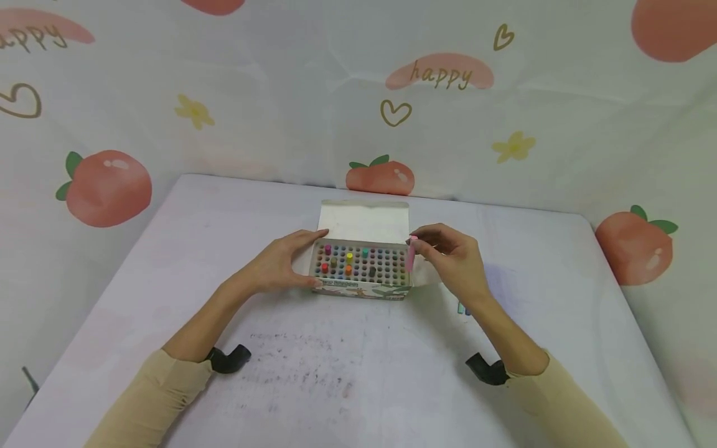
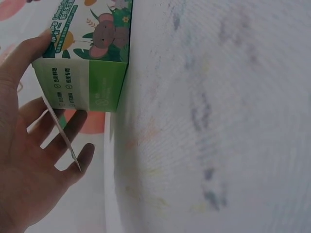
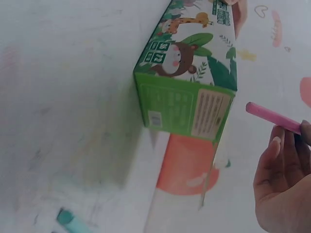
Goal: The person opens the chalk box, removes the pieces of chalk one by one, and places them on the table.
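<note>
A printed chalk box [image 1: 361, 290] sits with its lid [image 1: 364, 222] raised at the back. Its holed insert holds several coloured chalk sticks, among them yellow [image 1: 350, 256], red [image 1: 325, 268] and orange [image 1: 348, 270] ones. My left hand [image 1: 274, 264] holds the box's left end, thumb at the front edge and fingers behind. A side flap [image 2: 60, 128] stands out between those fingers. Above the box's right end, my right hand [image 1: 455, 254] pinches a pink chalk stick [image 3: 272, 117] near its top. The stick's lower end points down at the rightmost holes.
Beside my right forearm lie a teal chalk stick [image 1: 460, 308] and a blue one [image 1: 467, 310], partly hidden. Coloured chalk smudges mark the white tabletop [image 1: 302, 373] in front of the box. A patterned cloth [image 1: 291, 93] hangs behind the table.
</note>
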The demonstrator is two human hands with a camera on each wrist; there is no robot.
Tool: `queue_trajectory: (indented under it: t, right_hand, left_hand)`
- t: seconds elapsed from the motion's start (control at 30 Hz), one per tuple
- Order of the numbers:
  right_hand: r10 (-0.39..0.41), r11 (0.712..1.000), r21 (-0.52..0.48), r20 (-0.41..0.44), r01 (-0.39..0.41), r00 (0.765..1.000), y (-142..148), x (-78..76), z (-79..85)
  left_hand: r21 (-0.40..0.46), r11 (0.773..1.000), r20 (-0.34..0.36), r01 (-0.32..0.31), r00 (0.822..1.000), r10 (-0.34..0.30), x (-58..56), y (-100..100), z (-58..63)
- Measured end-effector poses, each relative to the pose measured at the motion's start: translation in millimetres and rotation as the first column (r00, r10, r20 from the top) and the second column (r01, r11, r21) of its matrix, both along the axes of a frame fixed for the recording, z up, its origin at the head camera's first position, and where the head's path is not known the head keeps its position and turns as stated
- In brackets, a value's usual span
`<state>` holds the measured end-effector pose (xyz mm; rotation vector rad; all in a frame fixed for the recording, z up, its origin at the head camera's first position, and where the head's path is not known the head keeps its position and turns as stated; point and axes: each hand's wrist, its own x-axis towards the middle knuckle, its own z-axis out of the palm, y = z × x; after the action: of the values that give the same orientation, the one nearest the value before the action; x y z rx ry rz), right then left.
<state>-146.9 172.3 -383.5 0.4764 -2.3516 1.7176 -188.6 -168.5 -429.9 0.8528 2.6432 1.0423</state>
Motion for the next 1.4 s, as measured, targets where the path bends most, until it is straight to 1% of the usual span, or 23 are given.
queue_trajectory:
  t: [0.2,0.4,0.57,0.8,1.03,1.17,1.4]
  right_hand:
    - [-0.05,0.999,0.0,0.048,0.05,0.998,19,3.7,-4.3]
    - [-0.092,0.996,0.026,0.084,0.09,0.992,36,6.9,-9.7]
    - [-0.124,0.99,0.081,0.127,0.114,0.984,50,10.1,-17.4]
    - [-0.184,0.973,0.175,0.187,0.152,0.965,71,16.5,-24.9]
    - [-0.202,0.951,0.277,0.211,0.139,0.956,86,19.6,-29.6]
    - [-0.199,0.943,0.31,0.231,0.122,0.952,92,19.3,-34.3]
    - [-0.168,0.948,0.305,0.232,0.093,0.958,99,16.3,-42.4]
  left_hand:
    - [-0.003,1.0,0.006,-0.003,1.0,0.003,0.2,0,2.5]
    - [-0.004,1.0,0.001,-0.008,1.0,0.008,0.3,0,1.9]
    - [-0.002,1.0,0.005,-0.014,1.0,0.014,1.4,-1,-0.9]
    - [0.015,1.0,0.0,-0.007,1.0,0.007,1.8,-1,-2.2]
    - [0.028,1.0,0.002,0.001,1.0,-0.001,3.1,0,-0.8]
    - [0.02,1.0,-0.004,-0.001,1.0,0.001,3.0,0,-0.4]
    - [0.02,1.0,-0.009,0.0,1.0,0.0,1.8,1,-1.2]
